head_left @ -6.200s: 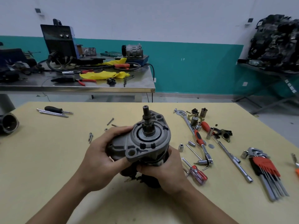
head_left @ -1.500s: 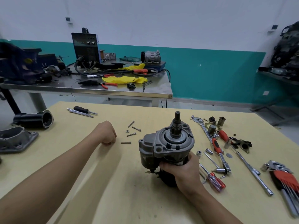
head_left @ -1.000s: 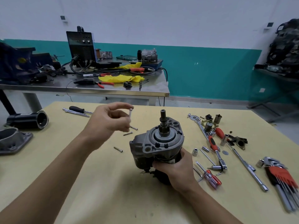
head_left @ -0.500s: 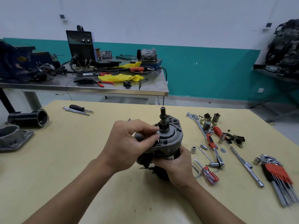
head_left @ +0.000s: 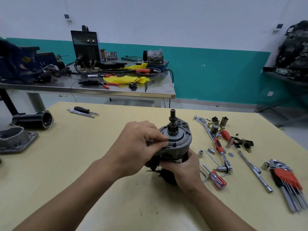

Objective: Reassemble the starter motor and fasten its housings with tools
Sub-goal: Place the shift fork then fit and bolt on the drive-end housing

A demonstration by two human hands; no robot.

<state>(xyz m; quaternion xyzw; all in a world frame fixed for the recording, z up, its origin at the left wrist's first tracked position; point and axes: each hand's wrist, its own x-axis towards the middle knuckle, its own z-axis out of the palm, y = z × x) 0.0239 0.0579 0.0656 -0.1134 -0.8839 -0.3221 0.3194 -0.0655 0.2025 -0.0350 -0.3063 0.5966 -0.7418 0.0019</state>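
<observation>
The grey starter motor (head_left: 179, 142) stands upright on the yellow table (head_left: 66, 164), its shaft and pinion pointing up. My right hand (head_left: 185, 170) grips its lower body from the near side. My left hand (head_left: 141, 145) lies over the left edge of the grey front housing, thumb and forefinger pinched together at a hole in the flange. The bolt picked up a moment ago is hidden between those fingers.
To the right lie a ratchet (head_left: 218, 147), sockets, a red screwdriver (head_left: 215, 178), an extension bar (head_left: 253, 170) and a hex key set (head_left: 288, 182). A black tube housing (head_left: 36, 120) and a grey cast housing (head_left: 15, 140) sit at the left; a black screwdriver (head_left: 83, 109) lies further back.
My left hand picked a bolt off the table, lifted it, then brought it down onto the motor's front housing flange. My right hand has kept hold of the motor body.
</observation>
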